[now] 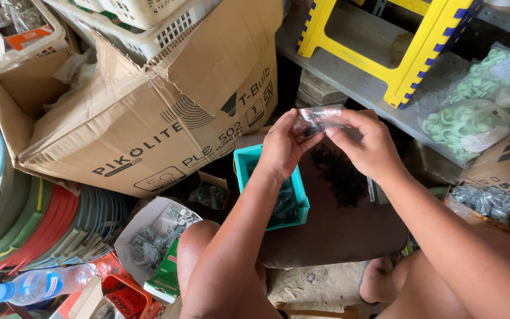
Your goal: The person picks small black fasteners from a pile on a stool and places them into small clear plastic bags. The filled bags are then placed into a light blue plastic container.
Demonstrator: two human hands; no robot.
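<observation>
In the middle of the frame, the left hand [281, 147] and the right hand [370, 145] both pinch a small clear bag [317, 120] above the teal box [244, 162]. Best to hold it steady over the box so nothing spills.

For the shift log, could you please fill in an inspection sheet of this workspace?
Surface: dark brown cushion with a heap of small black pieces.
Job's things: small clear plastic bag; teal tray of dark screws beneath.
Clutter: large cardboard box, white baskets, water bottle, bags of green clips, yellow stool.
Hands: left hand and right hand both pinch the bag.
Cables: coiled hoses at left.
Surroundings: dirt floor, grey shelf.
</observation>
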